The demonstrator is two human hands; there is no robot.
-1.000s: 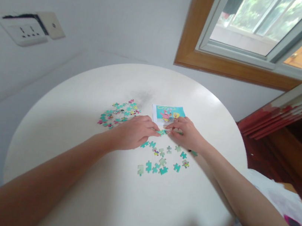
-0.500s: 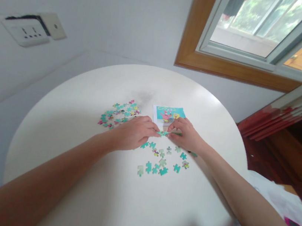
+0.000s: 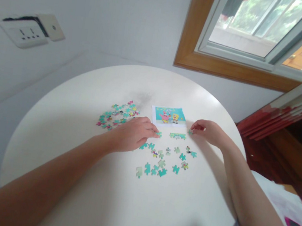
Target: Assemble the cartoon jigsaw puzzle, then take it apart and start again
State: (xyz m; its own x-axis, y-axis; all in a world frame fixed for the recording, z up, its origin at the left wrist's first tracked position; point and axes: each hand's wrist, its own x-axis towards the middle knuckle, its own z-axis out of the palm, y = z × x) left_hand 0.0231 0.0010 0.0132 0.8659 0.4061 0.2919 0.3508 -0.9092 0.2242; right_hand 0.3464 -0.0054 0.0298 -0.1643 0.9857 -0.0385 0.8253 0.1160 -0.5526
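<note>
My left hand point(image 3: 134, 133) rests on the round white table point(image 3: 100, 195), fingers curled, its fingertips pinching a small teal puzzle piece point(image 3: 159, 133). Just right of it lies a short joined strip of pieces point(image 3: 177, 135), free of both hands. My right hand point(image 3: 208, 131) lies further right, fingers bent, its tips on a small teal piece point(image 3: 190, 132) at the strip's right end. Loose teal pieces point(image 3: 165, 160) are scattered in front of both hands. A picture card point(image 3: 169, 115) with cartoon figures lies just behind the strip.
A heap of mixed teal and pink pieces point(image 3: 117, 115) lies to the left of my left hand. A wall socket point(image 3: 27, 32) sits on the white wall at left. A wood-framed window point(image 3: 243, 36) is at the upper right, red-edged boards point(image 3: 286, 113) below it.
My right hand has let go of the joined strip and moved right, away from my left hand. The strip now lies uncovered on the table. My left hand has stayed in place.
</note>
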